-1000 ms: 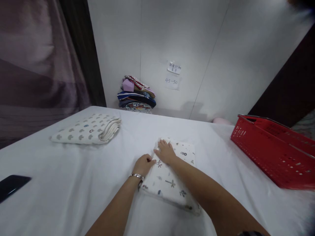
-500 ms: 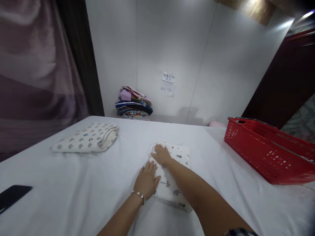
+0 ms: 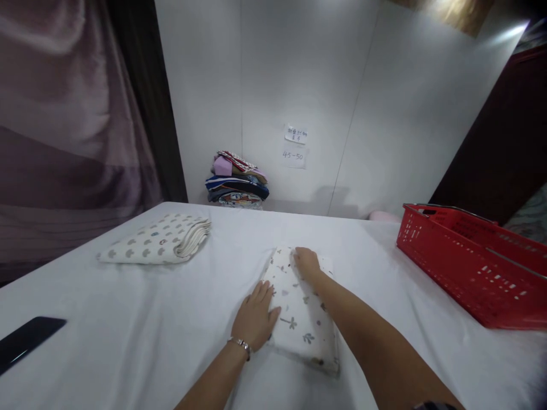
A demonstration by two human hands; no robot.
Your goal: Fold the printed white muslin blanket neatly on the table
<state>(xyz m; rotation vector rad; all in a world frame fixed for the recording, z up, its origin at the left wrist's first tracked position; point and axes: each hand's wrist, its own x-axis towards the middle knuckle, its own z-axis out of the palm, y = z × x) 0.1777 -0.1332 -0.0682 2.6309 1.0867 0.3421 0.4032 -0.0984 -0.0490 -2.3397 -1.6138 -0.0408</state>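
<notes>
In the middle of the table lies a folded white cloth (image 3: 294,307) with small plant and figure prints, lying at a slight slant. My left hand (image 3: 254,316), a bracelet at its wrist, rests flat along the cloth's left edge with the fingers stretched out. At the far end of the cloth, my right hand (image 3: 307,263) is closed, its fingers curled down onto the fabric. Its fingertips are hidden, and my right forearm covers part of the cloth's right side.
A second folded cloth (image 3: 156,239) with grey prints lies at the back left of the white-covered table (image 3: 179,319). A dark phone-like slab (image 3: 32,340) is at the left. At the right stands a red plastic basket (image 3: 465,267). Stacked fabrics (image 3: 237,181) rise behind the table.
My right hand has slid rightward across the far end of the cloth, and its spread fingers are now curled. The left hand stays in place. My view has shifted slightly.
</notes>
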